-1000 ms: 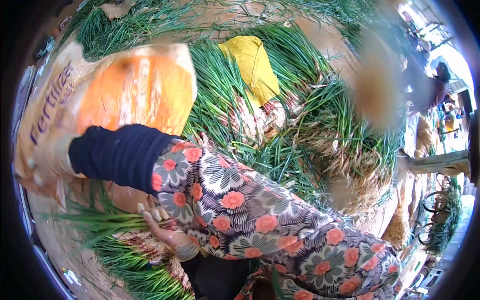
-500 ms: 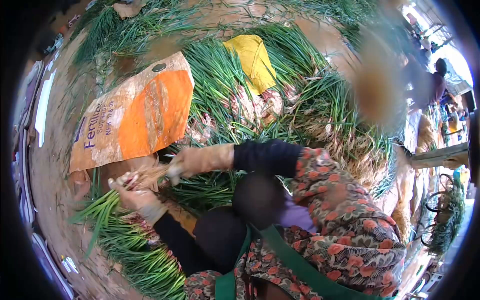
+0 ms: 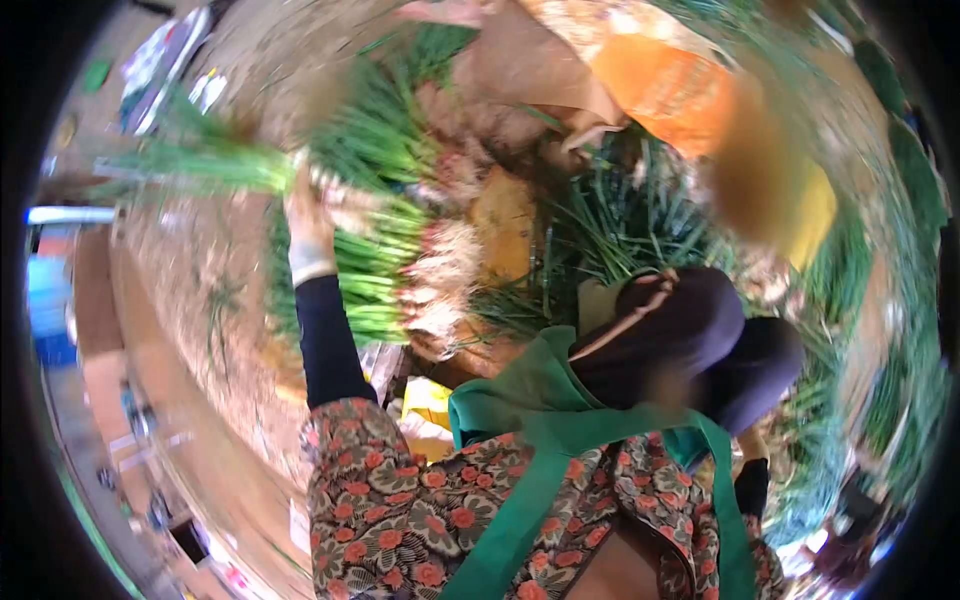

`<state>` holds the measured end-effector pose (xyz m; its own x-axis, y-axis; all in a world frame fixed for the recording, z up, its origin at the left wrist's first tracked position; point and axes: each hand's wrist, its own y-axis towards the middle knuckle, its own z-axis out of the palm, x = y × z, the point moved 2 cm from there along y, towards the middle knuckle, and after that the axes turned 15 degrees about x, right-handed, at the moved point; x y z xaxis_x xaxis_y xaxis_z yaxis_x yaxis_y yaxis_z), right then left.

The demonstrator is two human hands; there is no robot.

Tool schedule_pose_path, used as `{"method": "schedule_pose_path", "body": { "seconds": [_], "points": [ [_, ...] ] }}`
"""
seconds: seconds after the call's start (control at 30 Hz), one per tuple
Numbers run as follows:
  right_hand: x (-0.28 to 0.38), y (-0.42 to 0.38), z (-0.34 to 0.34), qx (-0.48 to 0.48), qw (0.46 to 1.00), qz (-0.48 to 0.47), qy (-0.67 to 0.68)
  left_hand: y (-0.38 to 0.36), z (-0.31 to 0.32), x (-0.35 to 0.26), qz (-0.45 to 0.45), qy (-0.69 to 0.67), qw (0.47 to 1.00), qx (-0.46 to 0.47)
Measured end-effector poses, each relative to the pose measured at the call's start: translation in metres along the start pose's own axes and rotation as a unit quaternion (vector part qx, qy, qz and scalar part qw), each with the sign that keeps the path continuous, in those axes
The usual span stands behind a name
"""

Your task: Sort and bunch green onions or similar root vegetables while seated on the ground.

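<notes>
My left hand (image 3: 308,215), reaching out on the left, is closed round a bunch of green onions (image 3: 235,168). Its long leaves point left and are smeared by motion; the roots are on the right side of the hand. Just right of the hand lie more green onions in a row (image 3: 375,290), their pale roots (image 3: 440,285) facing right. Low on the right, beside my knee, a small part of my right hand (image 3: 750,443) shows below the dark sleeve; its fingers are hidden.
An orange and white sack (image 3: 665,90) lies at the top, with a yellow piece (image 3: 812,215) to its right. Loose green leaves (image 3: 630,215) cover the ground before my knees (image 3: 660,335). Part of another person (image 3: 845,550) shows at the lower right.
The view has swung to the left. My left hand has carried the bunch out over the row's leaf side. My right hand has left the bunch's roots and is now beside my knee.
</notes>
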<state>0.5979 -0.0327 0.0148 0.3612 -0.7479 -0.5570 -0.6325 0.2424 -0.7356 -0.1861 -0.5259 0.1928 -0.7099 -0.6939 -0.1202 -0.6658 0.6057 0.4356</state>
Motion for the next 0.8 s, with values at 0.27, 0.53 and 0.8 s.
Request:
{"method": "schedule_pose_path", "body": {
  "seconds": [0.27,0.53,0.8],
  "points": [
    [0.002,-0.001,-0.062,0.029,0.939,0.022,0.342,-0.213,0.185,-0.003,-0.298,-0.357,0.806,0.366],
    [-0.063,0.075,-0.024,0.078,0.744,0.091,0.658,-0.192,0.137,-0.044,-0.642,-0.513,0.542,0.177],
    [-0.216,0.086,0.085,-0.070,0.595,0.306,0.740,-0.030,0.199,-0.163,-0.526,-0.463,0.650,0.295]
  ]
}}
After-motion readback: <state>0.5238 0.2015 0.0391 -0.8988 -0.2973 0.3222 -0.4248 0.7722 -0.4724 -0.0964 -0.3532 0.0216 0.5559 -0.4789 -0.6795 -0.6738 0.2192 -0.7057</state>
